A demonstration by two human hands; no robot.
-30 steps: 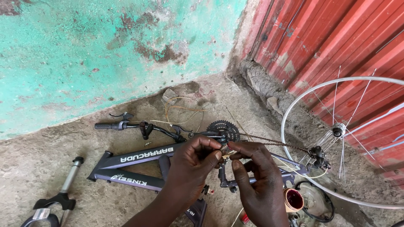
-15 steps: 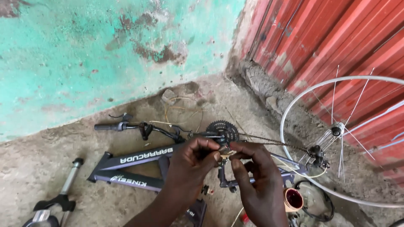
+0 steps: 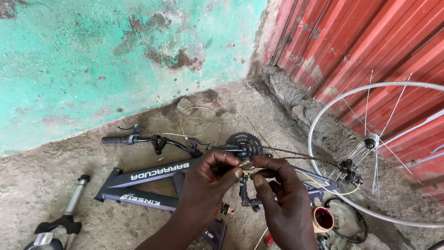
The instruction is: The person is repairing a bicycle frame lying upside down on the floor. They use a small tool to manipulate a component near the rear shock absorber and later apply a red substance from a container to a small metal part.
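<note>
My left hand (image 3: 208, 187) and my right hand (image 3: 282, 199) meet at the fingertips over a small brownish metal part (image 3: 247, 165), pinching it from both sides. Below them a dark bicycle frame (image 3: 143, 183) lies flat on the concrete. Its chainring (image 3: 244, 141) sits just beyond my fingers, and a rusty chain (image 3: 300, 156) runs right to a rear derailleur (image 3: 349, 171). The small part is mostly hidden by my fingers.
A handlebar with grip (image 3: 134, 139) lies behind the frame. A silver spoked wheel (image 3: 370, 141) leans against the red corrugated wall (image 3: 370, 41). A suspension fork (image 3: 64, 217) lies at lower left. A small red-filled tin (image 3: 322, 218) sits by my right wrist. The turquoise wall (image 3: 115, 55) stands behind.
Both hands stay pinched on the small part with only slight finger shifts. Nothing else has moved.
</note>
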